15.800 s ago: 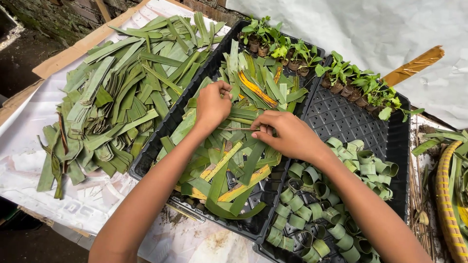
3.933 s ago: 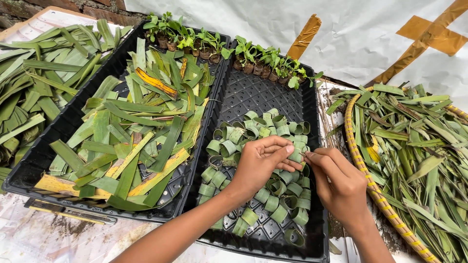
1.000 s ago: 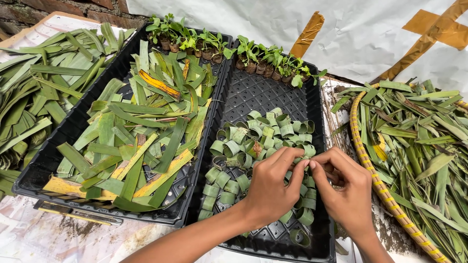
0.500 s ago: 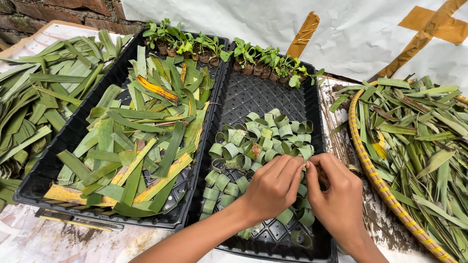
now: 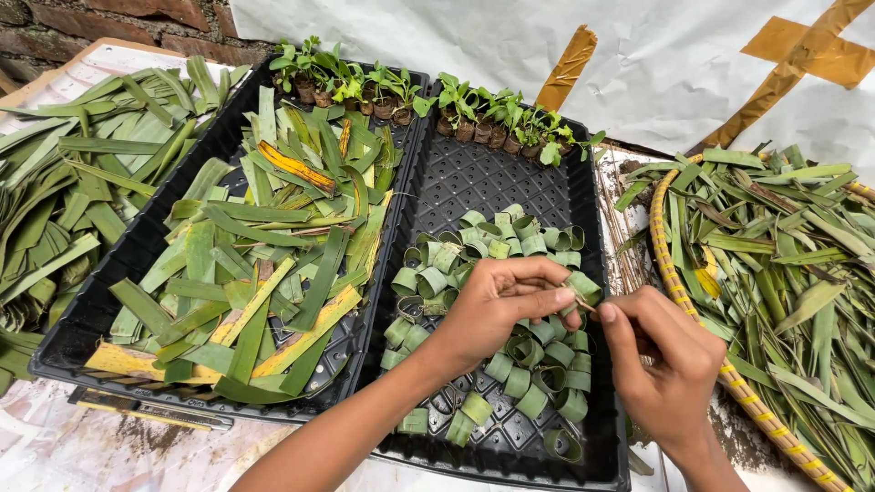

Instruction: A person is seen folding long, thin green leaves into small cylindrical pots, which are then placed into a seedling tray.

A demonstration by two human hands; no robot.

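At the far left, a loose heap of long green leaf strips (image 5: pixel 68 182) lay on a pale sheet. Next to it sat a black plastic tray (image 5: pixel 109 282) piled with shorter cut leaf pieces (image 5: pixel 264 264), mostly green, a few yellowed or browning along their length. A second black tray (image 5: pixel 510 182) stood just beside it on the right, its gridded floor bare toward the back and covered in front with small leaf rings (image 5: pixel 456 260), each a strip curled into a short open cylinder, glossy green and set close together. A row of little seedlings (image 5: pixel 437 96) in dark plugs lined the back edges of both trays.

Over the ring-filled part of that tray, the left hand (image 5: pixel 497 305) was curled narrow, thumb and fingers pinched on a single rolled leaf ring (image 5: pixel 581 290) at the right side of the cluster, near the tray's right wall. The ring was pale green and wound tight. A thin sliver showed at its edge, too small to make out clearly. The right hand (image 5: pixel 670 364) met it from the right, forefinger and thumb drawn close together at the same ring, the other fingers folded in.

Farthest right, a shallow woven basket (image 5: pixel 693 337) with a yellow rim held a heap of uncut leaves (image 5: pixel 784 264).
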